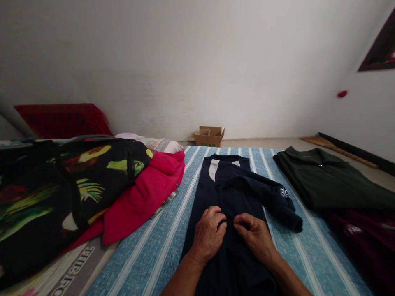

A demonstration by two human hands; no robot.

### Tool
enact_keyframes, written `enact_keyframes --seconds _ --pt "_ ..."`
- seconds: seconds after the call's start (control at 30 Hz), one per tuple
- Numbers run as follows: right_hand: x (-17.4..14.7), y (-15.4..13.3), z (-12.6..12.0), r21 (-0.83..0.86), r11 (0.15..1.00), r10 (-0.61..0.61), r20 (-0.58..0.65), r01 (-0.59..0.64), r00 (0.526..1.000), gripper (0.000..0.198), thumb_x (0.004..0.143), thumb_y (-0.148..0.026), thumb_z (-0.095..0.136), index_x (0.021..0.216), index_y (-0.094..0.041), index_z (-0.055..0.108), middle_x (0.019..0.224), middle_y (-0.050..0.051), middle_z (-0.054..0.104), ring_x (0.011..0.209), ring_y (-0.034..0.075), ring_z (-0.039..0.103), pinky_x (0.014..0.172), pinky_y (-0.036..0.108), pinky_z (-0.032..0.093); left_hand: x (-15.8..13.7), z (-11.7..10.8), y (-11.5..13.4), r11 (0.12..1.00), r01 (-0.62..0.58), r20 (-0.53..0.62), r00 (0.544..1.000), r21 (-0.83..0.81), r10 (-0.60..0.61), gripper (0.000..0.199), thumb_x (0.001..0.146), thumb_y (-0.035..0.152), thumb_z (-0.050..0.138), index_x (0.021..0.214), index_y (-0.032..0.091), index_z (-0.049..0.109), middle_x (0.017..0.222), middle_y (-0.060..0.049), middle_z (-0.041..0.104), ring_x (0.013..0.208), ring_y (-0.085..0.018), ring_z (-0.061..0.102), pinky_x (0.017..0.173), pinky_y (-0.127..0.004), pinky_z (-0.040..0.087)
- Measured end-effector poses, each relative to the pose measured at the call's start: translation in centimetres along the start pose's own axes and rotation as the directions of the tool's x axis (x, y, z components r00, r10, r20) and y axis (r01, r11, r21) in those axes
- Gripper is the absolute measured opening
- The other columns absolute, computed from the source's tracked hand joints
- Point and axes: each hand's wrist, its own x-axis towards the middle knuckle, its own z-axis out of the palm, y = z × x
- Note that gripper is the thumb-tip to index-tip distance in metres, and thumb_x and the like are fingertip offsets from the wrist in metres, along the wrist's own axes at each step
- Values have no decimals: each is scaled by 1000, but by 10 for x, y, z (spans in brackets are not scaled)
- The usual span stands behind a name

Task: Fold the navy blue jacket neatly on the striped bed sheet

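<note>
A navy long-sleeved top (206,193) with white shoulder patches lies lengthwise in front of me, its sides folded into a narrow strip. One sleeve reaches out to the right, with white lettering near the cuff. On the middle of the garment, my left hand (210,230) has its fingers curled and pressed together on the cloth. Just to the right, my right hand (256,236) pinches the fabric between thumb and forefinger. Both hands are closed on the same top, a small gap apart.
The top rests on a blue-and-white striped sheet (160,242). At left are a black fruit-print garment (101,172) and a pink garment (138,201). A folded dark green shirt (333,176) and maroon clothing (364,238) lie right. An open cardboard box (208,137) stands near the wall.
</note>
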Motion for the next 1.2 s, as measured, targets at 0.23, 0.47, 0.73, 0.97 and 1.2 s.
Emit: enact_keyframes --seconds 0.23,0.47,0.73,0.97,1.2 --pt "0 -1 0 -18 1000 -9 -5 9 1000 11 78 -25 56 79 -18 65 76 2 64 73 17 58 67 25 42 -1 1 -3 1000 12 -1 1000 -20 -12 18 76 12 54 85 20 67 104 -6 61 101 -19 57 90 -33 48" --pt "1 -7 1 -12 1000 -6 -5 6 1000 11 78 -23 54 75 -17 63 73 1 62 71 16 56 65 25 40 4 -3 -1 994 95 49 995 -59 -92 18 75 13 54 84 19 68 107 -6 62 105 -20 57 93 -33 45" --pt "4 -9 2 -12 1000 -9 -8 9 1000 12 76 -21 52 74 -17 63 71 1 61 69 16 55 64 25 39 34 -34 35 983 185 182 966 14 -184 13 77 18 55 82 18 67 91 -5 65 87 -16 61 80 -27 46" --pt "4 -7 2 5 1000 -7 -17 7 1000 11 76 -20 51 73 -17 61 69 0 58 67 15 53 63 24 38 109 -12 45 948 223 7 973 227 -231 20 75 10 55 89 18 69 99 -8 65 96 -20 59 85 -30 44" --pt "5 -11 3 -15 1000 -18 -21 18 1000 12 76 -20 51 72 -18 62 68 0 58 67 15 53 61 24 38 124 34 9 981 135 -206 973 139 -105 26 70 7 63 93 18 68 116 -9 59 112 -24 52 98 -39 39"
